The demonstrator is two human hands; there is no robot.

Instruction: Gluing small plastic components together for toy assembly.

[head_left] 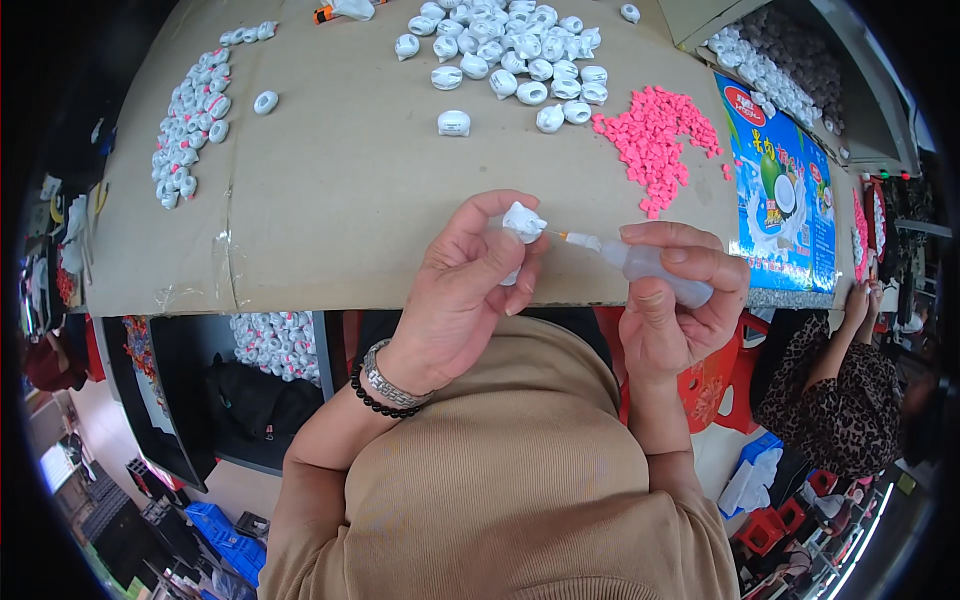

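Note:
Between the thumb and fingers of my left hand point(465, 265) is a small white plastic figure point(524, 222) with pointed, ear-like corners. My right hand point(685, 290) grips a translucent squeeze bottle point(665, 275) with a thin needle tip. The needle points left and its end is at or very near the figure's right side; whether it touches I cannot tell. Beyond my hands lies a loose heap of similar white pieces point(520, 45), with one white piece point(453, 123) apart from it. Small pink pieces point(655, 140) are spread in a pile to the right.
White pieces with pink parts point(190, 130) form a band at the left. A blue printed sheet point(785, 190) covers the table's right side. Below the left edge, an open drawer point(265, 400) holds more pieces and a black bag. Another person point(840, 390) sits at the far right.

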